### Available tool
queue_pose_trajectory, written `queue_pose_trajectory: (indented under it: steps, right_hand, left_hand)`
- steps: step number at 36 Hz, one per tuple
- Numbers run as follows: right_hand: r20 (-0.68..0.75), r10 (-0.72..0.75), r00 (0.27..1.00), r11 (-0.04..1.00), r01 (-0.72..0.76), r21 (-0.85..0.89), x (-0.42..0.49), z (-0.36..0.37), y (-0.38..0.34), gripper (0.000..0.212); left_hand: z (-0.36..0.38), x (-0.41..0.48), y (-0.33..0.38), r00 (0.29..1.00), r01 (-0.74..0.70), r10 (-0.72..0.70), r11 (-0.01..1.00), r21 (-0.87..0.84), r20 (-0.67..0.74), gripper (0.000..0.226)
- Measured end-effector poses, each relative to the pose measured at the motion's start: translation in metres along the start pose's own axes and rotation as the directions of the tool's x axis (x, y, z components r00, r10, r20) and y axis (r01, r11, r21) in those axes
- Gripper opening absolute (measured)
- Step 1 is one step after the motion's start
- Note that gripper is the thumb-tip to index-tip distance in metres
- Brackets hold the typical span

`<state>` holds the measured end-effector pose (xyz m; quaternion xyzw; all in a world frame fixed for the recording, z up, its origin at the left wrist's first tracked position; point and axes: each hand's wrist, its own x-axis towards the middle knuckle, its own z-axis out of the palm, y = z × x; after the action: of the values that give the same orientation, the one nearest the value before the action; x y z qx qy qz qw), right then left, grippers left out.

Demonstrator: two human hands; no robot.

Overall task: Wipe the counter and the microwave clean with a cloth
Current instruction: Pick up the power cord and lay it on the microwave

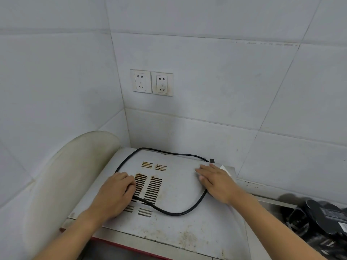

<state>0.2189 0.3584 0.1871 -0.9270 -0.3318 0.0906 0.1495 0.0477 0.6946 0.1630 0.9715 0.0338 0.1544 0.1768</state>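
Microwave (pixel 184 194): we look down on its grey, stained top; it sits in the tiled corner, with rusty vents (pixel 153 188) on the left part.
Power cord (pixel 169 212): black, lying in a wide loop on the microwave top, with its plug (pixel 212 160) at the far right edge.
Left hand (pixel 114 194): on the vents, fingers curled over the cord, which runs in under the palm.
Right hand (pixel 216 182): flat on the far right of the top, fingers straight, grasping nothing.
Cloth (pixel 225 169): we see only a white corner, just beyond the right hand.
Counter (pixel 266 198): a narrow strip shows right of the microwave, carrying black items (pixel 319 218) we cannot identify.
Wall: two sockets (pixel 151 82) side by side above the microwave.
Left side: a pale rounded panel (pixel 75 175) leans against the tiles.
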Motion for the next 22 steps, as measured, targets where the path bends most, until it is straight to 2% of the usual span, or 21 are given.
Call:
queue_pose_trajectory:
  steps: [6, 11, 14, 18, 22]
  right_hand:
    - [0.079, 0.006, 0.997, 0.998, 0.000, -0.070, 0.010, -0.009, -0.010, 0.049]
    - [-0.034, 0.012, 0.999, 0.999, -0.011, 0.033, 0.004, -0.007, -0.007, 0.048]
    - [-0.078, 0.002, 0.997, 1.000, -0.002, 0.000, -0.003, -0.008, -0.006, 0.048]
    - [-0.083, -0.032, 0.996, 0.999, 0.029, -0.039, -0.011, -0.010, -0.006, 0.059]
    - [-0.101, -0.068, 0.993, 0.997, 0.063, -0.053, -0.018, -0.011, -0.005, 0.058]
  left_hand:
    - [0.002, 0.007, 0.003, 1.000, -0.022, 0.022, 1.000, 0.012, 0.015, 0.034]
    - [0.004, 0.006, 0.001, 0.999, -0.040, 0.040, 0.999, 0.028, -0.008, 0.033]
    - [0.005, 0.005, 0.001, 0.998, -0.052, 0.054, 0.997, 0.048, -0.027, 0.032]
    - [0.006, 0.004, 0.003, 0.998, -0.053, 0.055, 0.997, 0.065, -0.039, 0.032]
    - [0.006, 0.004, 0.004, 0.996, -0.069, 0.072, 0.996, 0.051, -0.050, 0.033]
